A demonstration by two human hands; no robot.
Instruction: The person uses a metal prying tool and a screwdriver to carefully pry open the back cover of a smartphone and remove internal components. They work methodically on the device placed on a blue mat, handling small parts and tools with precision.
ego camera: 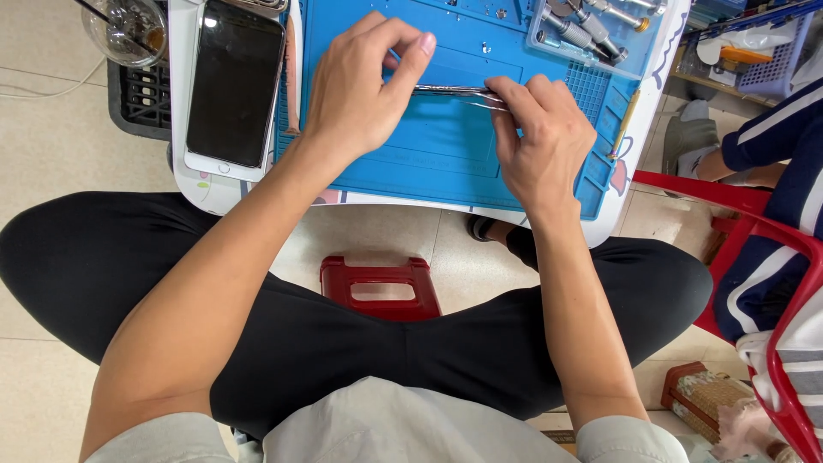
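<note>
— Two hands on one item? Report.
— Confirmed. Left hand point(356, 86) and right hand point(536, 141) each pinch shut on an end of a thin metal strip point(454, 91), held level just above the blue work mat point(446, 154).
— Surroundings?
— Dark-screened phone point(234, 86) left of the mat; metal tools point(583, 30) at its upper right.

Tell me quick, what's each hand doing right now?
Left hand: closed, pinching one end of the thin metal tool.
Right hand: closed, gripping the tool's other end over the blue mat.
</note>
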